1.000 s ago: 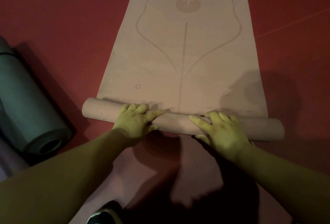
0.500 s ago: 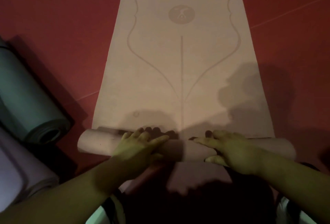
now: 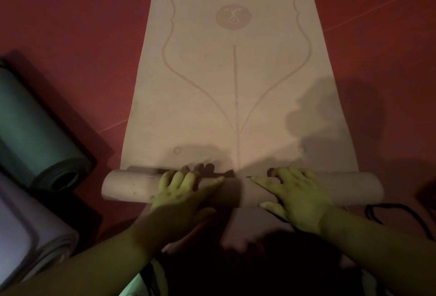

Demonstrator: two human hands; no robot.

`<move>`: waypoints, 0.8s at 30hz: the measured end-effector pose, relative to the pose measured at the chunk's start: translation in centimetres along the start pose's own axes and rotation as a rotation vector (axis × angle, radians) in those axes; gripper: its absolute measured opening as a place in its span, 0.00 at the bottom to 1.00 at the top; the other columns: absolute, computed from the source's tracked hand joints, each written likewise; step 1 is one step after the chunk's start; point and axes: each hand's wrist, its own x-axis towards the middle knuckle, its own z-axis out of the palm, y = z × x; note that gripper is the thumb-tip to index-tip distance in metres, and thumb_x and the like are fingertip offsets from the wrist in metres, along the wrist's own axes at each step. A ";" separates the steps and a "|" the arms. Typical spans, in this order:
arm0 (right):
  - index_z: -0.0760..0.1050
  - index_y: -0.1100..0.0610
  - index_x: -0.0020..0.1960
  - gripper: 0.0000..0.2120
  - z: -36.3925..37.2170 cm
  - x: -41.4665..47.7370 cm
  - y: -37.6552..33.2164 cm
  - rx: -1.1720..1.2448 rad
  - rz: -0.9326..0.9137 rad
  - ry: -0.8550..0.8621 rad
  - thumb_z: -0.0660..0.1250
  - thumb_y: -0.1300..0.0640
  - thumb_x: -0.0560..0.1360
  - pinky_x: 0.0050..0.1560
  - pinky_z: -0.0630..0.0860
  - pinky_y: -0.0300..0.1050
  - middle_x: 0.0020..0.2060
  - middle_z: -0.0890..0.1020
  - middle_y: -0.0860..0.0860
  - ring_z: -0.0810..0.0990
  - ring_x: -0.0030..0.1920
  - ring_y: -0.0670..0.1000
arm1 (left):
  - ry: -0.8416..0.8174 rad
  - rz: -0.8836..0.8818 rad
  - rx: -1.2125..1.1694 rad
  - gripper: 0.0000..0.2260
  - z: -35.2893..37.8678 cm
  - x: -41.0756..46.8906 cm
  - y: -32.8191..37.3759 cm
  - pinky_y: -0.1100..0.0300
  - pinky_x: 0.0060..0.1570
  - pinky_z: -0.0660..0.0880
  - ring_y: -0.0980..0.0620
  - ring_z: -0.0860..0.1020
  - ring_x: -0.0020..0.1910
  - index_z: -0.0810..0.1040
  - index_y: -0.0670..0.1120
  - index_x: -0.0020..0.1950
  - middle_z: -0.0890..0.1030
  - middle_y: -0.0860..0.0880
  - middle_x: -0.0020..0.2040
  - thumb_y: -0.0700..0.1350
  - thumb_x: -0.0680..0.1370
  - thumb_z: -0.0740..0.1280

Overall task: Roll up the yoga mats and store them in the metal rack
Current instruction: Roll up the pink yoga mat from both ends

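the left hand [image 3: 186, 194] and right hand [image 3: 299, 196] pressed on the mat roll [image 3: 127, 187], fingers spread over it. a grey mat [image 3: 35, 135] lay left of the roll.

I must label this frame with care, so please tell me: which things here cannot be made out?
Head view only.
Metal rack: nowhere in the frame.
Pink yoga mat: far end cut off by the top edge.
Grey-green rolled mat and lilac rolled mat: cut off by the left edge.
Round emblem on the mat: too dim to read.
Dark cord: partly behind the right forearm, too dim to identify.
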 end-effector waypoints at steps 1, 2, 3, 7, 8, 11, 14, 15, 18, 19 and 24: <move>0.68 0.38 0.74 0.28 0.0 0.2 0.1 0.002 -0.005 -0.001 0.56 0.30 0.76 0.49 0.74 0.54 0.53 0.78 0.49 0.78 0.49 0.55 | 0.023 0.002 0.001 0.30 0.3 -0.2 0.1 0.40 0.58 0.72 0.40 0.76 0.56 0.68 0.61 0.76 0.78 0.45 0.59 0.68 0.76 0.61; 0.67 0.38 0.74 0.29 0.0 0.3 0.3 0.007 -0.011 0.004 0.56 0.29 0.76 0.48 0.74 0.54 0.52 0.77 0.49 0.78 0.49 0.55 | 0.033 0.000 0.001 0.30 0.3 -0.3 0.2 0.40 0.59 0.72 0.39 0.76 0.56 0.69 0.60 0.75 0.78 0.44 0.59 0.68 0.75 0.62; 0.67 0.38 0.74 0.29 -0.1 0.5 0.4 0.014 -0.011 -0.003 0.56 0.29 0.76 0.48 0.74 0.54 0.52 0.77 0.49 0.78 0.49 0.55 | 0.035 -0.005 0.002 0.29 0.3 -0.1 0.2 0.41 0.58 0.72 0.39 0.76 0.54 0.70 0.60 0.75 0.79 0.44 0.59 0.67 0.75 0.62; 0.69 0.39 0.74 0.29 -0.7 0.3 -0.3 0.035 0.038 0.029 0.57 0.30 0.75 0.52 0.73 0.56 0.57 0.78 0.50 0.78 0.54 0.56 | -0.038 -0.031 -0.002 0.27 -0.3 1.4 -0.4 0.45 0.51 0.73 0.39 0.77 0.50 0.70 0.63 0.74 0.79 0.46 0.56 0.67 0.75 0.60; 0.69 0.40 0.74 0.29 -0.7 0.0 -0.9 0.052 0.067 0.054 0.58 0.31 0.75 0.55 0.73 0.57 0.59 0.78 0.51 0.77 0.57 0.57 | -0.055 -0.034 0.006 0.27 -0.4 1.8 -0.6 0.45 0.49 0.73 0.39 0.78 0.51 0.68 0.64 0.74 0.79 0.46 0.56 0.68 0.75 0.58; 0.68 0.42 0.75 0.31 -0.1 -1.0 -2.4 0.073 0.124 0.093 0.60 0.33 0.75 0.62 0.70 0.62 0.63 0.77 0.55 0.76 0.60 0.61 | -0.141 -0.028 -0.003 0.28 -1.0 2.5 -1.4 0.46 0.48 0.72 0.41 0.77 0.54 0.62 0.67 0.76 0.78 0.49 0.56 0.70 0.76 0.54; 0.71 0.42 0.71 0.29 0.4 0.0 -1.6 0.049 0.130 0.098 0.58 0.32 0.75 0.60 0.70 0.60 0.60 0.79 0.55 0.78 0.57 0.61 | -0.235 -0.026 -0.028 0.30 -1.4 3.3 -1.8 0.44 0.57 0.68 0.41 0.71 0.65 0.49 0.70 0.78 0.73 0.48 0.66 0.72 0.76 0.48; 0.72 0.42 0.71 0.29 0.4 0.5 -1.2 0.041 0.126 0.081 0.58 0.31 0.75 0.59 0.70 0.59 0.59 0.80 0.55 0.78 0.56 0.61 | -0.229 -0.030 -0.025 0.31 -1.4 3.5 -1.9 0.44 0.59 0.68 0.41 0.70 0.67 0.47 0.70 0.78 0.71 0.48 0.67 0.72 0.75 0.47; 0.73 0.42 0.70 0.30 0.2 1.6 -0.4 0.026 0.108 0.019 0.56 0.29 0.75 0.57 0.71 0.57 0.57 0.80 0.53 0.78 0.53 0.59 | -0.132 -0.040 0.039 0.32 -1.5 2.8 -1.6 0.41 0.57 0.72 0.40 0.74 0.59 0.58 0.64 0.79 0.75 0.45 0.61 0.70 0.76 0.52; 0.73 0.42 0.70 0.30 0.1 1.9 -0.1 0.023 0.102 0.005 0.55 0.29 0.75 0.56 0.72 0.56 0.56 0.79 0.52 0.78 0.53 0.59 | -0.078 -0.036 0.056 0.32 -1.2 2.3 -1.5 0.40 0.57 0.72 0.39 0.75 0.56 0.62 0.61 0.78 0.76 0.44 0.58 0.70 0.75 0.56; 0.69 0.41 0.72 0.31 -0.3 2.6 0.4 0.011 0.084 -0.018 0.54 0.28 0.75 0.55 0.73 0.56 0.56 0.79 0.51 0.78 0.53 0.58 | 0.044 -0.025 0.071 0.30 0.1 2.0 -1.4 0.40 0.55 0.71 0.38 0.76 0.51 0.69 0.56 0.73 0.78 0.42 0.56 0.67 0.74 0.61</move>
